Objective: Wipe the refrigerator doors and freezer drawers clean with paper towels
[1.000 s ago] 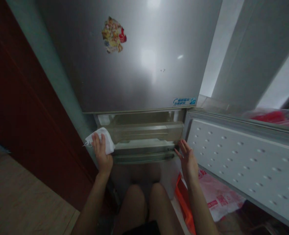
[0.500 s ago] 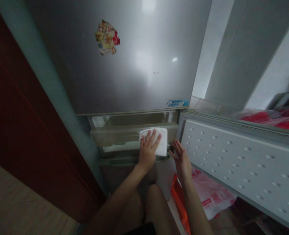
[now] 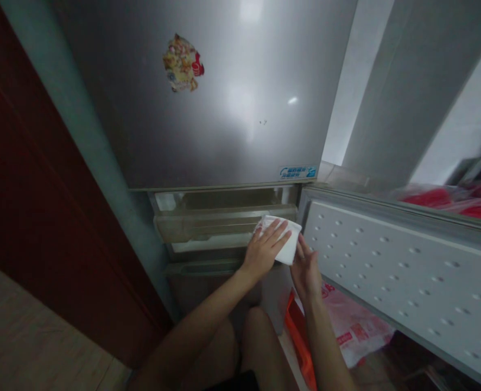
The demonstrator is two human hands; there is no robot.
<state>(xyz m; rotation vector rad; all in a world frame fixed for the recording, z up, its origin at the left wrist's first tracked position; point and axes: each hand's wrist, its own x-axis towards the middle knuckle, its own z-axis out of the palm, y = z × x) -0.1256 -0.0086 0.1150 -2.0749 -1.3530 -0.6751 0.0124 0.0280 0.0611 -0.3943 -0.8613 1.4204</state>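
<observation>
My left hand [image 3: 265, 250] lies over a folded white cloth [image 3: 288, 250], fingers stretched across it. The cloth is tilted in front of the upper freezer drawer [image 3: 200, 225], near its right end. At the cloth's lower right edge is my right hand [image 3: 307, 271], its fingers loosely raised and apart. Some of its fingertips reach behind or against the cloth; whether they touch it I cannot tell. Below sits the lower drawer [image 3: 211, 285], partly covered by my forearm and knees.
The open freezer door [image 3: 371, 271] stands to the right. Above is the closed silver fridge door [image 3: 224, 136] with a sticker [image 3: 181, 64]. An orange basket [image 3: 299, 336] and a pink-white plastic bag [image 3: 356, 326] lie under the door. A dark red wooden door [image 3: 61, 217] borders the left.
My left hand has moved right with the white cloth, which is now tilted. The right hand has come up to the cloth's edge.
</observation>
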